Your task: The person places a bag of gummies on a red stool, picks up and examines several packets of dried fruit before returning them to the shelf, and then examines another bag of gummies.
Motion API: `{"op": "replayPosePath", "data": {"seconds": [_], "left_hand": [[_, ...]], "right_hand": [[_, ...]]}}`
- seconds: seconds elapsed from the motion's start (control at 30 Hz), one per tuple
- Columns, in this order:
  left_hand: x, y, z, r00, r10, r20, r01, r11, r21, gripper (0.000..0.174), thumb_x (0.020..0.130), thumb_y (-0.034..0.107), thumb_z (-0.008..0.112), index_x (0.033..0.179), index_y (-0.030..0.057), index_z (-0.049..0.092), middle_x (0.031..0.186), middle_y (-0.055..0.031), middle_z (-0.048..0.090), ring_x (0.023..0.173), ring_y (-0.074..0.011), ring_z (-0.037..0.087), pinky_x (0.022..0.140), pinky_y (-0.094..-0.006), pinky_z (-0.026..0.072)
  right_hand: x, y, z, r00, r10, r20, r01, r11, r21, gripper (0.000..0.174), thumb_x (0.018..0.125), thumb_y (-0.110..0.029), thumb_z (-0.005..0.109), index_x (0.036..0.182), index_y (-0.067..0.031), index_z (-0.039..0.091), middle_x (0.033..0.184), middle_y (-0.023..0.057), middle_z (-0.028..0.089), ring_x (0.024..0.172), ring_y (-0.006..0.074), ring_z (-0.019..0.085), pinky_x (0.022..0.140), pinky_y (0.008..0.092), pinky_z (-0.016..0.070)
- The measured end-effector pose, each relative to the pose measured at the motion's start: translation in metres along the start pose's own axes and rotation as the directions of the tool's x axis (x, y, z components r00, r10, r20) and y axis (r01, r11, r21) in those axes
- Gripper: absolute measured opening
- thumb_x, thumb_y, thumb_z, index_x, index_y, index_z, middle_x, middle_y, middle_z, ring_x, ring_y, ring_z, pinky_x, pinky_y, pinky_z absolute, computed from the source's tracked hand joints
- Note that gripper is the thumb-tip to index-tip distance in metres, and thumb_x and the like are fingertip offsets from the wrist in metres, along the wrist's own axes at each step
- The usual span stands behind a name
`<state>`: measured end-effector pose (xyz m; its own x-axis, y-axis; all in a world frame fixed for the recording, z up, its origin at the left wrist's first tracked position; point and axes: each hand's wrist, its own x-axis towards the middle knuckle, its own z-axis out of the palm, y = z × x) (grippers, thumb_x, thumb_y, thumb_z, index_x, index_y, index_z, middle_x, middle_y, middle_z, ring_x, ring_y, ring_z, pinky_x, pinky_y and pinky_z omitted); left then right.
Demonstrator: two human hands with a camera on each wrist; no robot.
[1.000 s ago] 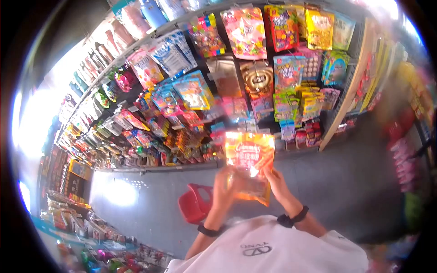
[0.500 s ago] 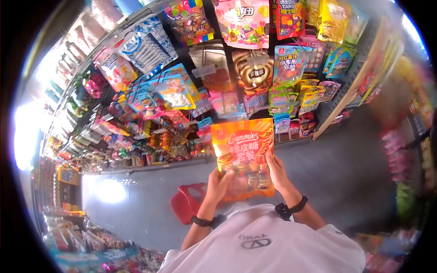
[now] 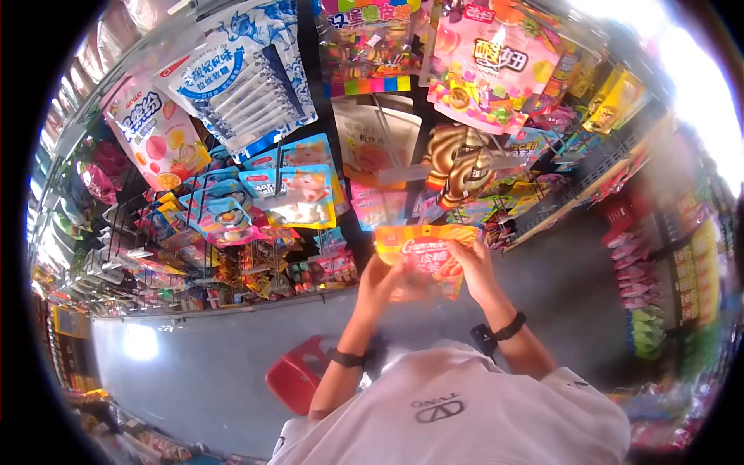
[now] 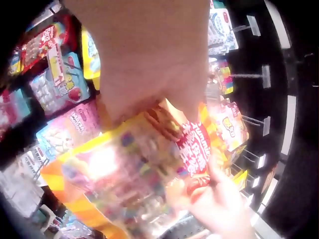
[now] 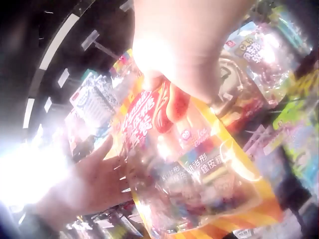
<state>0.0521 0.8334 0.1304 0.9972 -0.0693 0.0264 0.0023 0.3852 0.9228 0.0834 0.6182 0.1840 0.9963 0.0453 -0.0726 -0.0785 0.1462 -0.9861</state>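
Note:
Both hands hold an orange and yellow bag of gummies (image 3: pixel 422 252) in front of the hanging rack. My left hand (image 3: pixel 378 285) grips its left edge, thumb on the front. At the upper right, my right hand (image 3: pixel 476 271) pinches the bag, fingers over the printed front. Tilted in the head view, the bag looks short and its lower part is blurred. Through its clear window, wrapped sweets (image 5: pixel 199 184) of many colours show in the right wrist view. The left wrist view shows the right hand's fingers at the printed end.
Bags hang on hooks ahead, among them a blue and white bag (image 3: pixel 252 81), a pink bag (image 3: pixel 496 62) and a blue marshmallow bag (image 3: pixel 291 194). A red chair (image 3: pixel 298 376) stands on the grey floor (image 3: pixel 194 364) at the left. More packets (image 3: pixel 635 267) hang at the right.
The rack appears larger and nearer. The bag has tipped from facing the head camera to a foreshortened tilt. The right hand has shifted to the bag's upper part. The chair appears further left.

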Motion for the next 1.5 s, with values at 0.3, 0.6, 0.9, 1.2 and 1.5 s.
{"op": "replayPosePath", "data": {"seconds": [0.3, 0.6, 0.9, 1.2, 1.5], "left_hand": [[0.078, 0.024, -0.015, 0.931, 0.180, -0.316, -0.151, 0.982, 0.112, 0.011, 0.099, 0.014, 0.058, 0.099, 0.0030, 0.059, 0.080, 0.0026, 0.059, 0.075, -0.0026, 0.051, 0.066, -0.0196, 0.0421], [0.071, 0.040, -0.008, 0.996, -0.072, 0.047, 0.062, 0.981, 0.184, 0.031, 0.097, 0.020, 0.063, 0.121, 0.0010, 0.059, 0.102, -0.0058, 0.068, 0.095, -0.0130, 0.063, 0.080, -0.0300, 0.0520], [0.039, 0.159, 0.031, 0.930, -0.054, 0.362, -0.266, 0.579, 0.771, 0.028, 0.092, 0.016, 0.068, 0.117, 0.0031, 0.066, 0.119, -0.0119, 0.068, 0.105, -0.0208, 0.066, 0.089, -0.0352, 0.0520], [0.090, 0.247, 0.095, 0.870, 0.386, -0.308, -0.361, 0.922, 0.138, 0.036, 0.103, 0.023, 0.050, 0.135, 0.0061, 0.048, 0.109, -0.0024, 0.065, 0.089, -0.0099, 0.068, 0.061, -0.0252, 0.0595], [0.107, 0.282, 0.092, 0.746, 0.560, -0.361, -0.531, 0.827, 0.184, 0.033, 0.102, 0.026, 0.052, 0.131, 0.0109, 0.052, 0.100, -0.0010, 0.063, 0.074, -0.0071, 0.062, 0.057, -0.0234, 0.0515]], "right_hand": [[0.092, -0.005, 0.032, 0.993, -0.084, 0.083, 0.079, 0.995, 0.065, 0.027, 0.091, -0.024, 0.071, 0.105, -0.0018, 0.067, 0.080, 0.0023, 0.069, 0.061, 0.0077, 0.065, 0.051, 0.0193, 0.0471], [0.106, -0.031, -0.010, 0.963, 0.030, 0.269, -0.012, 0.998, -0.065, 0.023, 0.090, -0.024, 0.072, 0.101, -0.0042, 0.067, 0.074, 0.0003, 0.066, 0.059, 0.0080, 0.064, 0.050, 0.0203, 0.0455], [0.071, -0.128, -0.046, 0.795, -0.195, 0.574, 0.330, 0.933, -0.140, 0.023, 0.093, -0.010, 0.067, 0.114, 0.0001, 0.068, 0.086, 0.0042, 0.072, 0.065, 0.0086, 0.067, 0.057, 0.0213, 0.0527], [0.108, -0.242, 0.046, 0.841, -0.434, 0.324, 0.410, 0.901, 0.143, 0.018, 0.093, -0.014, 0.067, 0.104, -0.0008, 0.068, 0.072, -0.0008, 0.066, 0.047, 0.0089, 0.061, 0.044, 0.0204, 0.0438], [0.140, -0.266, 0.089, 0.765, -0.570, 0.299, 0.538, 0.821, 0.189, 0.021, 0.090, -0.021, 0.072, 0.101, -0.0032, 0.070, 0.071, -0.0093, 0.060, 0.059, -0.0035, 0.047, 0.053, 0.0174, 0.0339]]}}
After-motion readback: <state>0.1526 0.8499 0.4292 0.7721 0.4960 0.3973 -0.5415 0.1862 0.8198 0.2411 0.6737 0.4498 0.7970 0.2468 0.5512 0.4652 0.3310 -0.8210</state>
